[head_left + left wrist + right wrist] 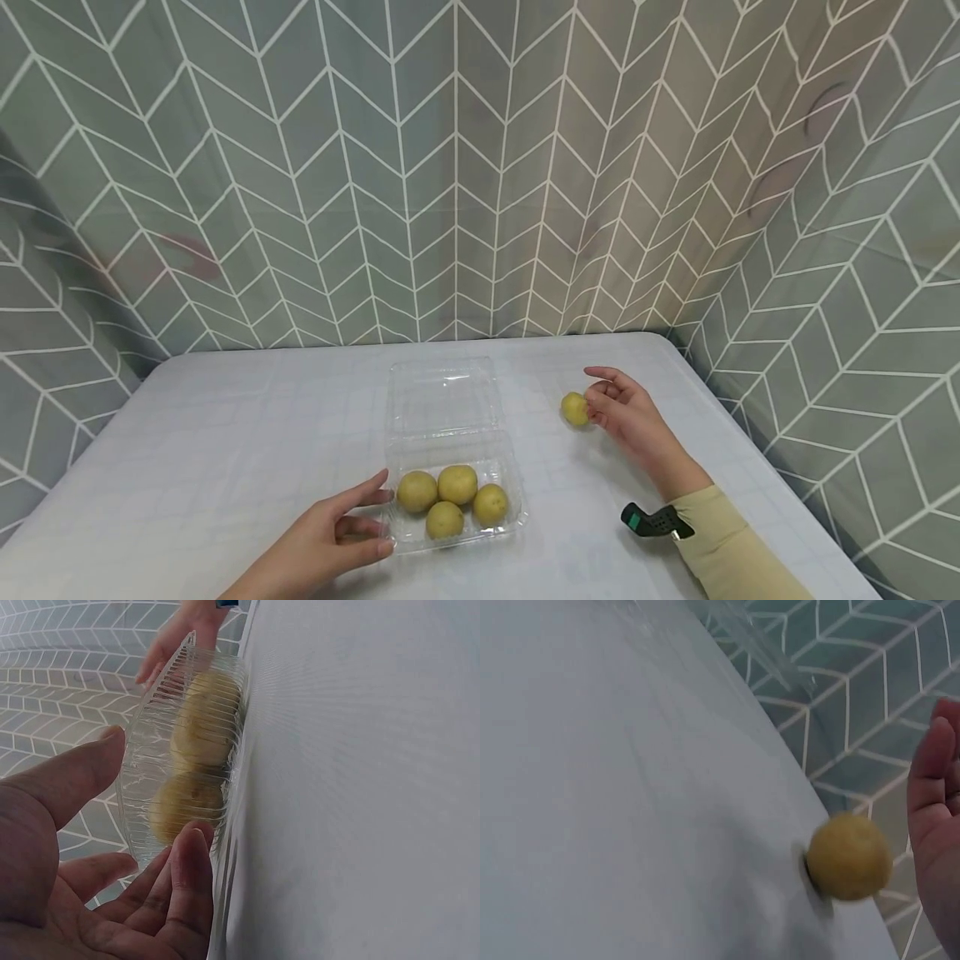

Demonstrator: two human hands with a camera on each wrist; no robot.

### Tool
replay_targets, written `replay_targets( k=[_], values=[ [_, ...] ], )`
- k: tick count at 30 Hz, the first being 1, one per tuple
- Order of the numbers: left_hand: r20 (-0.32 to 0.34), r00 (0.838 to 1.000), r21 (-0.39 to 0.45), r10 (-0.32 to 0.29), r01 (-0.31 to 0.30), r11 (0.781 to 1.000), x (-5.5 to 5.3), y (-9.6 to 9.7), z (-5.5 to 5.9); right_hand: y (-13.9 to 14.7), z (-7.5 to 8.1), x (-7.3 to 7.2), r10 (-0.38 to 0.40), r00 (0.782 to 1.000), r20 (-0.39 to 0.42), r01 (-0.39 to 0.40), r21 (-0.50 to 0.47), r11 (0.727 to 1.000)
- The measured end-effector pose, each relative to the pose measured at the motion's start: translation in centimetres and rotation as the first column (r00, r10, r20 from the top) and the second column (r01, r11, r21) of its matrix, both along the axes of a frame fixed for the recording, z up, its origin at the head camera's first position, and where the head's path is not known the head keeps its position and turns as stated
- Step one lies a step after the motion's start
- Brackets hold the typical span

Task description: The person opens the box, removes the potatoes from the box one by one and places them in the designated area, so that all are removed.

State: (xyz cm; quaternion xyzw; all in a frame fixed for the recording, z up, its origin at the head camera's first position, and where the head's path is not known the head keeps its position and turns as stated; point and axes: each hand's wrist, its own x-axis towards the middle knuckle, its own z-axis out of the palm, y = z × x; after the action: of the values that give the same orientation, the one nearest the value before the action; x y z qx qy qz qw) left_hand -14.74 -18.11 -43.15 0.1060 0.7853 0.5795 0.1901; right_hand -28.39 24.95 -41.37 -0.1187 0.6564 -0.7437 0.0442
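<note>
A clear plastic clamshell box lies on the table with its lid folded back. Inside it are several round, yellow-green fruits; their exact kind cannot be told. My left hand is at the box's left side, its spread fingers and thumb touching the wall, as the left wrist view also shows. To the right of the box, one more such fruit sits on the cloth. Beside that fruit hovers my right hand, fingers loosely bent; the right wrist view shows a gap between hand and fruit.
A white cloth covers the table, whose far edge meets a grey patterned curtain. More curtain hangs along the right side. The right wrist wears a black band below a light yellow sleeve.
</note>
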Motion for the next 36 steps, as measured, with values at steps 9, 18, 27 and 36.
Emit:
replay_targets(
  k=[9, 18, 27, 36],
  values=[
    [-0.01, 1.0, 0.048, -0.012, 0.013, 0.999, -0.1, 0.0, -0.4, -3.3, 0.2, 1.8, 0.156, 0.988, 0.012, -0.155, 0.214, 0.965],
    [-0.009, 1.0, 0.05, -0.011, 0.011, 0.999, -0.1, 0.0, -0.4, -5.0, 0.5, 3.2, 0.319, 0.946, -0.056, -0.295, 0.256, 0.921],
    [0.005, 1.0, 0.031, -0.008, 0.008, 1.0, -0.1, 0.0, -0.6, -7.0, 0.4, 4.3, 0.472, 0.878, -0.084, -0.433, 0.284, 0.856],
    [0.03, 0.999, 0.045, -0.01, 0.008, 0.999, -0.2, 0.0, -0.6, -9.0, 0.7, 5.0, 0.547, 0.823, -0.152, -0.412, 0.504, 0.759]
  ],
)
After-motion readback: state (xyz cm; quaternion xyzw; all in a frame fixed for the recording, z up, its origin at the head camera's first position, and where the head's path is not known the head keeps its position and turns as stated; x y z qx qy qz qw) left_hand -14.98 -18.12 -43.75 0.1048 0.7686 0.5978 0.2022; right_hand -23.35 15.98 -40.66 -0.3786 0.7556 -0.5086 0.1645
